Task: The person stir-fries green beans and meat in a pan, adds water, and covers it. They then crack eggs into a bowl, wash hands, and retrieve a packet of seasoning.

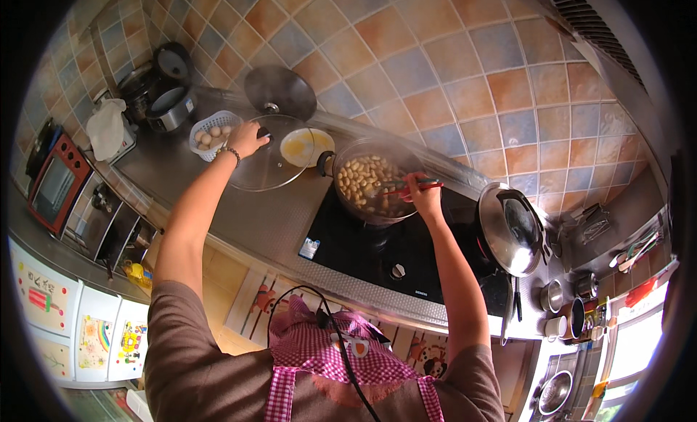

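Note:
My left hand [246,140] grips the dark knob of a clear glass lid [266,170], over the steel counter beside the pot. Under the lid's right part shows a white plate [330,142] with yellow liquid residue, perhaps egg. My right hand [416,190] holds a slim red utensil [433,186], chopsticks or tongs. Its tips reach into a steaming pot [375,221] of peanuts in their shells [362,174] in dark liquid. The pot sits on a black cooktop [359,258]. A pale plastic basket [209,155] of eggs [215,131] stands just left of my left hand.
A dark lid [280,92] leans against the tiled wall behind. Rice cookers [169,106] fill the far left corner. On the right, a lidded wok [503,242] occupies the other cooking zone. A red toaster oven [59,182] is at the left.

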Tool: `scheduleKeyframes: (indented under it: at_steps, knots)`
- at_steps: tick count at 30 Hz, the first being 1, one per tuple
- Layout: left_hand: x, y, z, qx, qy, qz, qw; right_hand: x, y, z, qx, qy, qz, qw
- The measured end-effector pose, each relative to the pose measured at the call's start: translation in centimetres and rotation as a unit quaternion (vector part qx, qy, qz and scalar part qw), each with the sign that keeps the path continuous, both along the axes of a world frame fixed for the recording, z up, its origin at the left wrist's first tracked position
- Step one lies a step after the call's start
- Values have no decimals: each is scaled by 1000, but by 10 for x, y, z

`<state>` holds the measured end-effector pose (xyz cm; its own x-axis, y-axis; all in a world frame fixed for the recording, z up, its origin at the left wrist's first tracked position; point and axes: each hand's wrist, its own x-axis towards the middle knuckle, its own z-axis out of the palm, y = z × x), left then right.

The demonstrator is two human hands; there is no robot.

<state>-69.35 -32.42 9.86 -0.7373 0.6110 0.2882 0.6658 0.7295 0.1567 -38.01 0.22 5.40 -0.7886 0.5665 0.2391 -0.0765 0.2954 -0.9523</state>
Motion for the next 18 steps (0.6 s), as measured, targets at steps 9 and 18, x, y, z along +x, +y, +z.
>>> scheduleKeyframes:
  at_steps: [9, 18]
  knots:
    - [15, -24, -36, -35, -44, 14, 998, -47, -17, -14, 83, -50, 35, 995]
    - [32, -35, -71, -49, -59, 14, 997, -58, -21, -16, 53, -20, 51, 997]
